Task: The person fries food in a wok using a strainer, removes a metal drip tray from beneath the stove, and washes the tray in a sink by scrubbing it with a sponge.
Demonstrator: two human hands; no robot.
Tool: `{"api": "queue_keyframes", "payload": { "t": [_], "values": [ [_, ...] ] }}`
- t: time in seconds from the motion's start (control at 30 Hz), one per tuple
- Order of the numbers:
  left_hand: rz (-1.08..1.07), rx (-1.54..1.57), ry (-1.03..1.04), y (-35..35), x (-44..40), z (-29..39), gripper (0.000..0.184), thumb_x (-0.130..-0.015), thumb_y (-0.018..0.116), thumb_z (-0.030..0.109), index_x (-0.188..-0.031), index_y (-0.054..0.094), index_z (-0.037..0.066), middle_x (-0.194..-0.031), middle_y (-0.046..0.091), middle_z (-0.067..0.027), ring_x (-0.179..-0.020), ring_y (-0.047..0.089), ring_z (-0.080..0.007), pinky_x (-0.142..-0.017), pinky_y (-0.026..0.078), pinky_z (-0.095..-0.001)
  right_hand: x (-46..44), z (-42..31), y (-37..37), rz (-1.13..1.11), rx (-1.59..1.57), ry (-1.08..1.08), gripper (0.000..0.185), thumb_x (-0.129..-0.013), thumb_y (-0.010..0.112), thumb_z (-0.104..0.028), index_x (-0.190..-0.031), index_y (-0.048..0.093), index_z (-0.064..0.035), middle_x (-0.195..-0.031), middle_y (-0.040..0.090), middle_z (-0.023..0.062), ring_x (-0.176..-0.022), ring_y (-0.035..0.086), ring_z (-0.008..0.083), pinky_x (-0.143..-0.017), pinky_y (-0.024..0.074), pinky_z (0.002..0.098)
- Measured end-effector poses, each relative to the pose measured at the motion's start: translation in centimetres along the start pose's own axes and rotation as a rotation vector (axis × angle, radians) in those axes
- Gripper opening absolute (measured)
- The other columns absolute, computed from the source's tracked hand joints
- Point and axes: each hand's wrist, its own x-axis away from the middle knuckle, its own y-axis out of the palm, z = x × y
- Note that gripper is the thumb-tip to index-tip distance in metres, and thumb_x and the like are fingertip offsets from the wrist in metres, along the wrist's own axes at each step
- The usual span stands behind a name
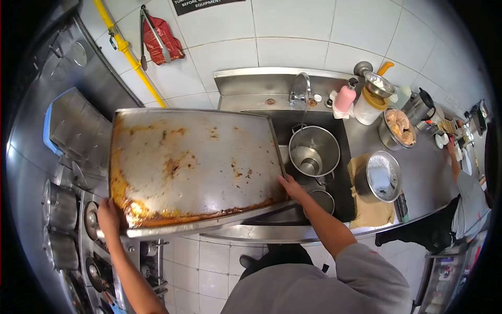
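Note:
A large metal baking tray, smeared with brown grease and burnt bits, is held tilted over the left part of the sink. Liquid has pooled along its near edge and near left corner. My left hand grips the tray's left end near that corner. At the right end, my right hand is closed on the rim. Just right of the tray, a deep steel pot stands in the dark sink under the faucet. A round metal vessel sits nearer, partly behind my right forearm.
A bowl with white suds rests on a brown cloth right of the sink. Behind it are a pot of raw-looking meat and a pink pump bottle. Another person's hand reaches the far right counter. Pots stand left.

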Motion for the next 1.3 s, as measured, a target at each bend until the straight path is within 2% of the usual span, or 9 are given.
{"api": "queue_keyframes", "payload": {
  "t": [0.07,0.23,0.3,0.43,0.5,0.7,0.8,1.13,1.3],
  "values": [
    [0.002,-0.044,0.009,0.1,-2.2,3.9,0.026,-0.093,0.051,0.023,-0.095,0.059,-0.001,-0.089,0.063,-0.0257,-0.086,0.059,-0.0449,-0.073,0.046,-0.0484,0.8,0.2,-0.3,-0.166,-0.058,0.209,0.091,-0.086,0.053,-0.059,-0.144,0.024,0.0056,-0.141,0.040,0.0273,-0.133,0.037,0.0367,-0.107,0.0322,0.0380],
    [-0.066,-0.017,0.052,1.6,-4.6,9.7,0.025,-0.091,0.053,0.025,-0.097,0.062,0.002,-0.088,0.064,-0.0242,-0.086,0.060,-0.0435,-0.072,0.046,-0.0487,-2.9,6.8,-2.3,-0.469,0.455,0.020,0.071,-0.088,0.055,-0.052,-0.131,0.048,0.0041,-0.134,0.050,0.0218,-0.124,0.049,0.0321,-0.101,0.0401,0.0424],
    [-0.107,-0.017,0.036,2.9,-4.8,11.4,0.024,-0.091,0.054,0.025,-0.096,0.062,0.002,-0.088,0.064,-0.0240,-0.086,0.060,-0.0434,-0.072,0.046,-0.0485,-2.0,2.7,-7.3,-0.748,-0.238,0.188,0.040,-0.092,0.056,-0.033,-0.115,0.061,-0.0011,-0.109,0.066,0.0160,-0.094,0.065,0.0253,-0.081,0.0514,0.0369],
    [-0.165,-0.027,0.074,2.8,-5.0,16.5,0.024,-0.091,0.054,0.025,-0.094,0.062,0.002,-0.087,0.065,-0.0232,-0.085,0.061,-0.0424,-0.072,0.046,-0.0485,-6.0,0.4,-13.3,-0.091,-0.207,0.147,0.026,-0.091,0.057,-0.018,-0.112,0.062,-0.0032,-0.099,0.067,0.0132,-0.087,0.065,0.0233,-0.077,0.0528,0.0344],
    [-0.184,-0.038,0.092,3.0,-5.5,18.5,0.024,-0.091,0.053,0.026,-0.095,0.062,0.003,-0.088,0.065,-0.0227,-0.086,0.061,-0.0418,-0.072,0.047,-0.0486,-12.7,7.6,-14.1,0.203,0.250,-0.185,0.036,-0.087,0.063,-0.020,-0.117,0.059,-0.0015,-0.106,0.065,0.0168,-0.096,0.064,0.0303,-0.083,0.0519,0.0394],
    [-0.221,-0.216,0.063,3.7,-6.2,25.5,0.028,-0.093,0.050,0.029,-0.104,0.060,0.006,-0.093,0.066,-0.0208,-0.091,0.061,-0.0406,-0.076,0.048,-0.0484,-15.9,7.6,-13.7,0.188,0.732,0.471,0.059,-0.087,0.056,-0.015,-0.142,0.035,-0.0079,-0.135,0.047,0.0230,-0.122,0.049,0.0362,-0.101,0.0434,0.0441],
    [-0.217,-0.127,0.046,5.3,-6.6,25.0,0.028,-0.094,0.048,0.028,-0.108,0.060,0.005,-0.095,0.065,-0.0219,-0.092,0.061,-0.0412,-0.077,0.048,-0.0484,-20.9,13.3,-12.8,0.170,0.806,0.489,0.067,-0.079,0.065,-0.012,-0.138,0.035,-0.0022,-0.124,0.055,0.0267,-0.113,0.055,0.0393,-0.093,0.0470,0.0457],
    [-0.165,0.247,-0.057,7.8,-7.2,23.6,0.027,-0.095,0.048,0.017,-0.117,0.059,0.008,-0.096,0.066,-0.0220,-0.090,0.065,-0.0351,-0.079,0.049,-0.0363,-20.2,8.0,-11.9,-0.408,0.949,-0.294,0.044,-0.089,0.055,-0.013,-0.130,0.045,-0.0008,-0.119,0.058,0.0258,-0.111,0.057,0.0378,-0.090,0.0464,0.0458],
    [-0.130,0.326,0.013,8.6,-7.1,22.2,0.028,-0.095,0.049,0.016,-0.121,0.058,0.008,-0.101,0.067,-0.0199,-0.095,0.066,-0.0294,-0.082,0.048,-0.0334,-22.3,8.1,-8.6,-0.117,1.096,-0.078,0.043,-0.091,0.055,-0.021,-0.126,0.049,0.0028,-0.115,0.058,0.0261,-0.114,0.055,0.0371,-0.090,0.0471,0.0435]
  ]
}}
